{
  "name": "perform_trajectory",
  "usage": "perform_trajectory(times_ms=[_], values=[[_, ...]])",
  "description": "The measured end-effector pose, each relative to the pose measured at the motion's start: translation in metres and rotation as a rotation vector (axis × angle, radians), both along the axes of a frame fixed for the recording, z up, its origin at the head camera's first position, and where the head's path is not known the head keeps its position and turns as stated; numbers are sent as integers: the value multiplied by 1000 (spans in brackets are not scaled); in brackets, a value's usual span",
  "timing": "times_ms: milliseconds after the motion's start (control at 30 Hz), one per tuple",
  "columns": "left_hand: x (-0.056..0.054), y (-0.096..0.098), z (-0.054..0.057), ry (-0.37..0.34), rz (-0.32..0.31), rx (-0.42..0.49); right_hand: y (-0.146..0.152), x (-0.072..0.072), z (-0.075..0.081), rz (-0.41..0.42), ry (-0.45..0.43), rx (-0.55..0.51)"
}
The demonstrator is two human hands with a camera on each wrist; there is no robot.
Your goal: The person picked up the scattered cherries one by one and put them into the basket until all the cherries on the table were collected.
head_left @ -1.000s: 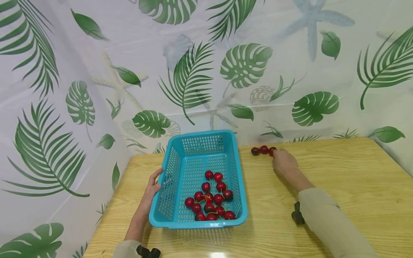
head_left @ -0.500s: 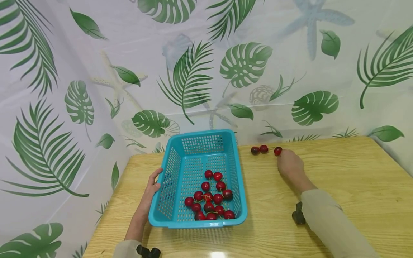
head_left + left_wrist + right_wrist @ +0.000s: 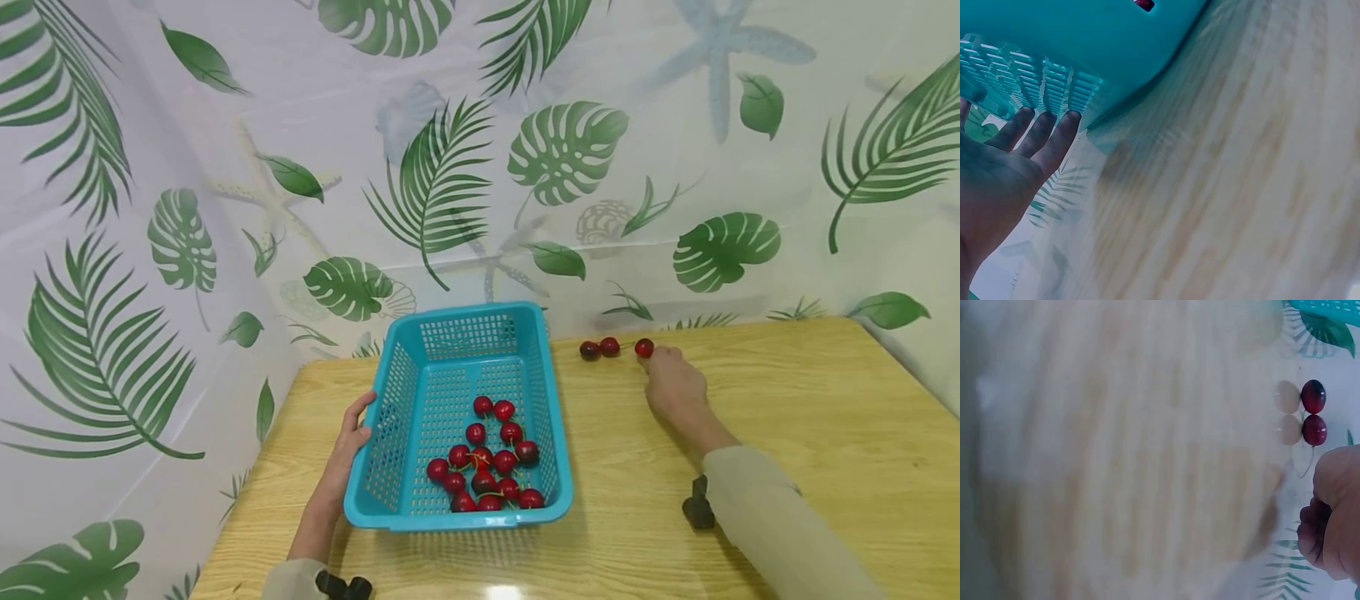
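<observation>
My right hand (image 3: 677, 385) is at the back of the table with curled fingers, pinching a dark red cherry (image 3: 643, 348) at the fingertips. In the right wrist view the curled right hand (image 3: 1329, 519) hides that cherry. Just left of it, two more cherries (image 3: 610, 347) lie side by side, a thin stem trailing toward the hand. My left hand (image 3: 347, 454) rests against the left side of a blue plastic basket (image 3: 561, 417). The left wrist view shows its straight fingers (image 3: 1038, 134) touching the basket's slotted wall. Several red cherries (image 3: 483, 481) with stems lie in the basket's near half.
The wooden table (image 3: 810, 417) runs back to a white leaf-printed backdrop (image 3: 652, 150), which also stands along the left side. The basket's raised rim lies between the two hands.
My right hand has drawn one cherry rightward, away from the other two, over the first half second; since then it has barely moved. The left hand and basket have stayed put.
</observation>
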State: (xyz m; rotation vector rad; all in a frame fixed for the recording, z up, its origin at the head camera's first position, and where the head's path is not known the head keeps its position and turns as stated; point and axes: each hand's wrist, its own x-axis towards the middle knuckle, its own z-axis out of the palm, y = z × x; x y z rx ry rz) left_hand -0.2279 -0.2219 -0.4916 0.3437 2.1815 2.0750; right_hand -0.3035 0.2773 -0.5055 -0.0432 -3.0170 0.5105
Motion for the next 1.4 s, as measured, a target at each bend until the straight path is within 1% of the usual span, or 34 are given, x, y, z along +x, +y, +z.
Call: perform_trajectory(times_ms=[133,233,267,400,500,600,700,800,900,1000,1133,1233,1333,1400], values=[[0,0,1,-3,8,-3,-6,-1,11,5,81,-16],[0,1,1,-2,6,-1,-16,-1,25,9,105,-30],[-1,1,1,7,-3,8,-20,-1,30,13,105,-35],[-1,2,1,10,-10,16,-38,2,46,51,129,-61],[-1,3,0,11,0,12,-51,5,54,88,185,-76],[-3,5,0,39,-7,25,-66,12,61,134,271,-91],[-6,7,0,62,-19,46,-83,21,68,200,369,-122],[-5,6,-1,45,-4,42,-104,33,78,285,463,-131],[-3,3,-1,21,3,21,-126,46,88,379,518,-110],[-1,0,-1,6,5,-2,-148,60,95,485,510,-67],[-1,-1,0,1,-4,-5,-176,77,99,612,468,23],[-1,-1,0,-3,-2,-2,-195,84,99,689,420,96],[-1,-1,0,-4,-2,4,-211,89,97,762,350,160],[-2,-1,-2,-9,0,4,-219,91,94,791,329,227]])
